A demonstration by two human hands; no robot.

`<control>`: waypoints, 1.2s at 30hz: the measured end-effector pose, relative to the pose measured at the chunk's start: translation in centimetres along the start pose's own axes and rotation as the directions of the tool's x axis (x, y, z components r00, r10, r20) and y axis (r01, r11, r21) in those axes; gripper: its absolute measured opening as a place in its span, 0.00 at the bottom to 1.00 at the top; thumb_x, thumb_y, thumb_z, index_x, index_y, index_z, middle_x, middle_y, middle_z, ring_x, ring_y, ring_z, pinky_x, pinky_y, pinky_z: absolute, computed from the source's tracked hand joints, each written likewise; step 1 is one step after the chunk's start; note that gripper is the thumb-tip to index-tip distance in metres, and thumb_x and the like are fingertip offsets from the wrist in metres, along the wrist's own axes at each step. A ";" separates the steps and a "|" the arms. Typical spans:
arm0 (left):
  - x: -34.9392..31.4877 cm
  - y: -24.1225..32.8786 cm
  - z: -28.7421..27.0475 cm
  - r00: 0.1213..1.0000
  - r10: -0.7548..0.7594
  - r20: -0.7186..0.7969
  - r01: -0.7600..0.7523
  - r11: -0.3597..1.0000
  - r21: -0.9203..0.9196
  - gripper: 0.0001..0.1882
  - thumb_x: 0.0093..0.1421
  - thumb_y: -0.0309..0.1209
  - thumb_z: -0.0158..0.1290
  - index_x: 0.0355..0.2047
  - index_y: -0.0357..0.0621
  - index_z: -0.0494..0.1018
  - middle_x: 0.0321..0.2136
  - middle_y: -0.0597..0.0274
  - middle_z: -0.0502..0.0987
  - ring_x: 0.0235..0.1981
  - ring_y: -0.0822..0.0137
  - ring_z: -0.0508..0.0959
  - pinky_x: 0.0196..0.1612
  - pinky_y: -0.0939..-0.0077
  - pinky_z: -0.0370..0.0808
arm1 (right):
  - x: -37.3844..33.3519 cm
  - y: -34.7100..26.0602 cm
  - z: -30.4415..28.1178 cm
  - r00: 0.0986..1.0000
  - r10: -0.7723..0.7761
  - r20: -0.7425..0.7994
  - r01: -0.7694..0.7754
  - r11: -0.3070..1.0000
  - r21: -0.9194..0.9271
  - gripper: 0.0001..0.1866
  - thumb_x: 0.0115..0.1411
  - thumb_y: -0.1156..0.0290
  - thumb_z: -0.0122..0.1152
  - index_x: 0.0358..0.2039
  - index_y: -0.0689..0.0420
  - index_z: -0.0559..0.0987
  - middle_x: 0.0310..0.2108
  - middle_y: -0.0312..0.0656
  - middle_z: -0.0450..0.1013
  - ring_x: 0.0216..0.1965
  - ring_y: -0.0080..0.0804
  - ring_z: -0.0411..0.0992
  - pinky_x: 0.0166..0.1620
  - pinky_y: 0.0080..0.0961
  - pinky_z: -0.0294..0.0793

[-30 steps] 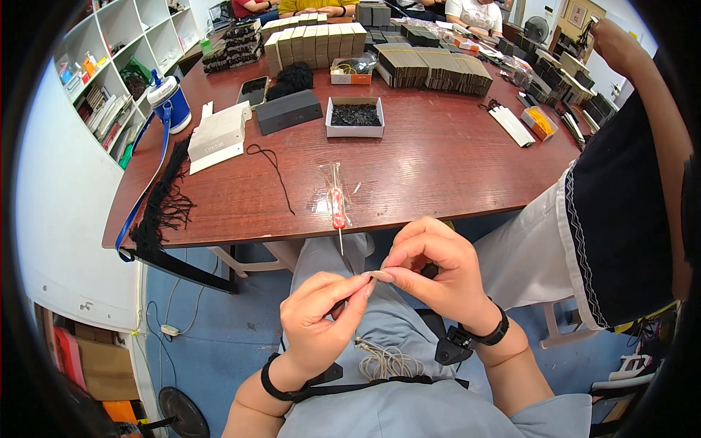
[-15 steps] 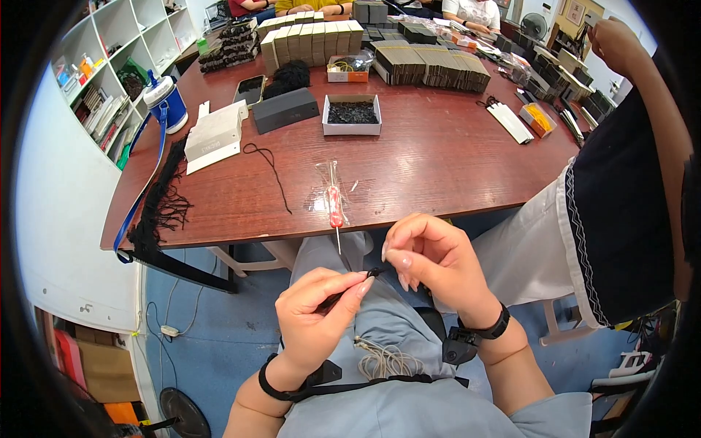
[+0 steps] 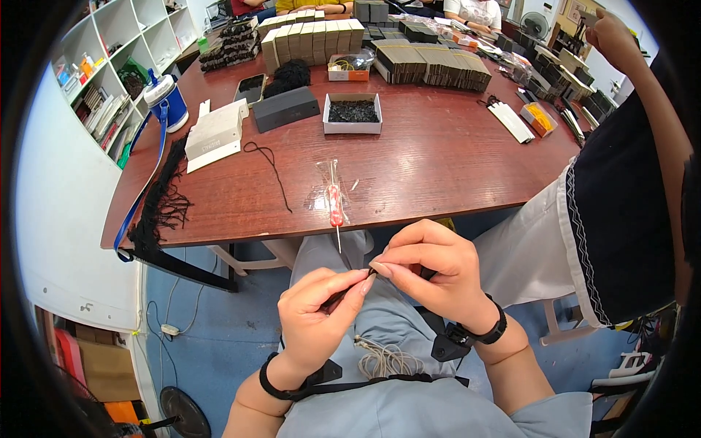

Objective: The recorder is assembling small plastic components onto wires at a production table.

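Note:
Above my lap, my left hand (image 3: 319, 305) pinches a black cord (image 3: 373, 271) between thumb and forefinger; part of it runs back into the palm. My right hand (image 3: 438, 274) pinches the same cord at its upper end, so the fingertips of both hands nearly meet. Whether the cord is knotted there is hidden by the fingers. Just beyond, a red-handled tool (image 3: 335, 206) with a thin metal shaft lies on clear plastic, its shaft sticking out over the table edge. A loose black cord (image 3: 276, 175) lies left of it.
On the dark red table (image 3: 431, 160) stand a white box of small black pieces (image 3: 353, 123), a dark grey box (image 3: 286, 110), a pale folded card (image 3: 217, 136), a blue jug (image 3: 166, 104) and black tassels (image 3: 157, 201). Stacked cards (image 3: 431, 66) line the back. A person (image 3: 621, 197) stands close right.
My right hand has moved left and closed its fingertips on the cord at my left fingertips. My left hand stays almost in place. The standing person's raised hand has shifted slightly.

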State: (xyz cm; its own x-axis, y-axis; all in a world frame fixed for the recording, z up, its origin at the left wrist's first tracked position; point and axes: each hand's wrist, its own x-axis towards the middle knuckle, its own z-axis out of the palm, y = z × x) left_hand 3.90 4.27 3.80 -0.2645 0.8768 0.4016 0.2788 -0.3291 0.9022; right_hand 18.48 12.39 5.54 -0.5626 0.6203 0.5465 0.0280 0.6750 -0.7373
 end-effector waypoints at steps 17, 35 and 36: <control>-0.2 0.0 -0.3 0.947 -0.293 0.130 0.320 0.860 -0.398 0.09 0.53 0.22 0.49 0.35 0.33 0.72 0.13 0.73 0.67 0.13 0.86 0.60 0.15 0.92 0.54 | -0.4 0.5 0.6 0.980 0.195 -0.029 -0.170 0.910 0.379 0.05 0.49 0.77 0.57 0.29 0.60 0.74 0.31 0.37 0.68 0.23 0.13 0.64 0.23 0.08 0.61; 0.3 -0.3 -1.9 0.906 -0.289 0.310 0.380 0.877 -0.294 0.04 0.51 0.19 0.50 0.28 0.32 0.72 0.25 0.62 0.71 0.24 0.79 0.70 0.26 0.89 0.66 | 1.2 0.4 -1.5 0.960 -0.065 0.272 0.059 0.998 0.031 0.07 0.40 0.75 0.64 0.23 0.59 0.77 0.21 0.38 0.71 0.23 0.27 0.70 0.26 0.18 0.69; 0.3 -0.3 -2.0 0.906 -0.289 0.308 0.380 0.877 -0.294 0.04 0.51 0.19 0.50 0.28 0.32 0.72 0.25 0.62 0.71 0.24 0.79 0.70 0.26 0.89 0.66 | 1.2 0.0 -1.6 0.957 -0.012 0.291 0.002 0.999 0.034 0.06 0.41 0.76 0.63 0.22 0.60 0.76 0.20 0.38 0.71 0.21 0.26 0.70 0.24 0.17 0.69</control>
State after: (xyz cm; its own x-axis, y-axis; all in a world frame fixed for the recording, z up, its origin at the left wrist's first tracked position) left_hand 1.92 3.98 3.94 -0.0357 0.9979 0.0542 -0.1272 -0.0583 0.9902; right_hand 19.17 13.80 6.81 -0.7790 0.4692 0.4159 -0.0015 0.6619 -0.7496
